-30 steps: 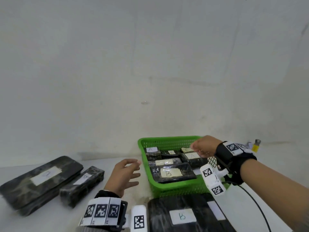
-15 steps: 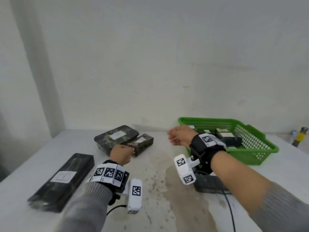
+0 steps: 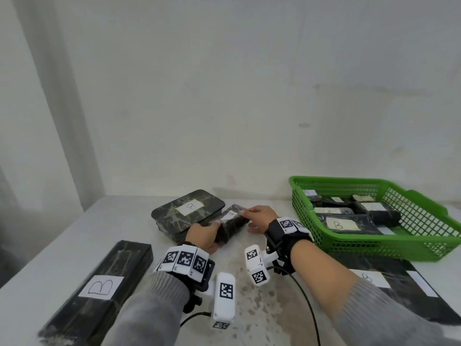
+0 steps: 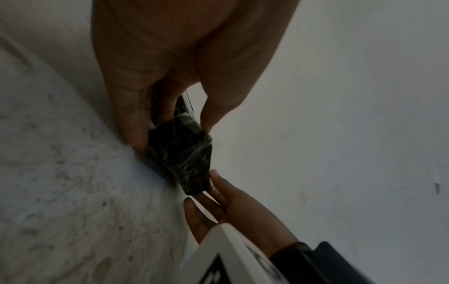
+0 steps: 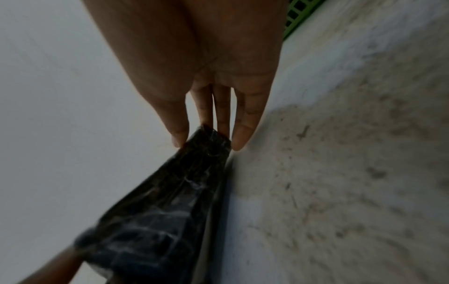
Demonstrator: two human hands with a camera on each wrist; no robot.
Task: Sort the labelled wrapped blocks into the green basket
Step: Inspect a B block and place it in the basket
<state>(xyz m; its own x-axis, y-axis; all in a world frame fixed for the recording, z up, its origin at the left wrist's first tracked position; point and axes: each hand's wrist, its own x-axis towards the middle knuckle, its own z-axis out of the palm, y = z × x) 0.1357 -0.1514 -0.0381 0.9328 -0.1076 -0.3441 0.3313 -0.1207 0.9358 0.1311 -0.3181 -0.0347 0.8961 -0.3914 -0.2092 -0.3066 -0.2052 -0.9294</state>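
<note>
Both hands have left the basket [image 3: 424, 248] side and come to the small block [image 3: 233, 222] at mid-desk; a second ago the right hand was over the basket and the left hung free. Now the left hand [image 3: 203, 234] grips the block's near end, thumb and fingers curled on it; the right hand [image 3: 259, 217] pinches the far end with its fingertips [image 5: 239, 138]. The block lies on the desk [image 3: 249, 308], just beside the flat block [image 3: 189, 213].

Judgement: last drop done, next pick-up under way, lift not yet begun.

Room: open desk between block and basket. The basket's near-left wall must be cleared on the way in. It already holds several blocks, with free floor scarce. Long B block [image 3: 99, 288] at the left edge, another flat block [image 3: 399, 290] before the basket; both off the path.
</note>
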